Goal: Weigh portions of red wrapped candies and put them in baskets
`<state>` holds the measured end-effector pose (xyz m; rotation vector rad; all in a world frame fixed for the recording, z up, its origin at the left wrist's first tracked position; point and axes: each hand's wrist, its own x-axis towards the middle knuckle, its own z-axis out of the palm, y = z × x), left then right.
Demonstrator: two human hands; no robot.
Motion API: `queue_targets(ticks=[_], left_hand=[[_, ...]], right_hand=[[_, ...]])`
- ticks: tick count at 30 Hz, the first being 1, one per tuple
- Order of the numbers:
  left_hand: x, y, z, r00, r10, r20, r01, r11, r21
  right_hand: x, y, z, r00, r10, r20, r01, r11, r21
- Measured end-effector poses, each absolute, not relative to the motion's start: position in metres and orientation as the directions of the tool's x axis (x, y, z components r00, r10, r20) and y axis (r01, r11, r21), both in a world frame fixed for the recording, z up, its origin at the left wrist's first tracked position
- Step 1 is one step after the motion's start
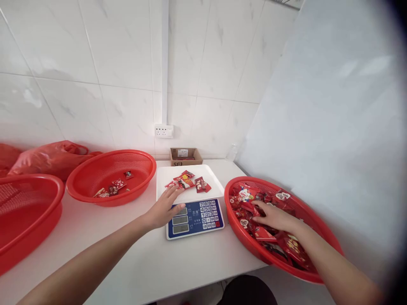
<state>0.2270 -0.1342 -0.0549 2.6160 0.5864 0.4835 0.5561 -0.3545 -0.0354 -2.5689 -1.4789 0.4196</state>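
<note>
My left hand (165,207) reaches over a white weighing scale (213,173) with a blue keypad panel (195,218). Its fingers are stretched out and hold nothing, and the fingertips come up to small red snack packets (185,181) lying on the pan; whether they touch cannot be made out. Over at the right, my right hand (273,215) is down among many red packets (294,248) in a red plastic basket (332,243). Thumb and fingers are apart there, resting on or just above the packets, with the fingertips partly lost among the wrappers.
A second red basket (148,180) with several packets (112,189) stands left of the scale. Nearer on the left is another red basket (47,212), with red plastic bags (52,161) behind. A cardboard box (186,157) and a clear container (232,151) stand by the wall.
</note>
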Motion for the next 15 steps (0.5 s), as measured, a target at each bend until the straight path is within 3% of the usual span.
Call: queue_targets(ticks=[5,8,12,15], left_hand=[[0.235,-0.149,-0.055,0.87,0.423,0.253,0.295,-0.858,0.42],[0.241,-0.154,-0.053,0.875,0.383,0.297,0.243,-0.877,0.415],[0.246,-0.164,-0.048,0.866,0.337,0.369,0.145,-0.876,0.46],[0.254,-0.18,-0.042,0.869,0.322,0.375,0.032,-0.793,0.608]], right_hand=[[0.548,-0.357,-0.038,0.5,0.855,-0.136,0.835,-0.518,-0.184],[0.551,-0.355,-0.025,0.553,0.832,-0.045,0.811,-0.55,-0.2],[0.539,-0.346,-0.004,0.643,0.75,0.157,0.748,-0.57,-0.341],[0.5,-0.326,0.005,0.532,0.82,0.21,0.773,-0.37,-0.515]])
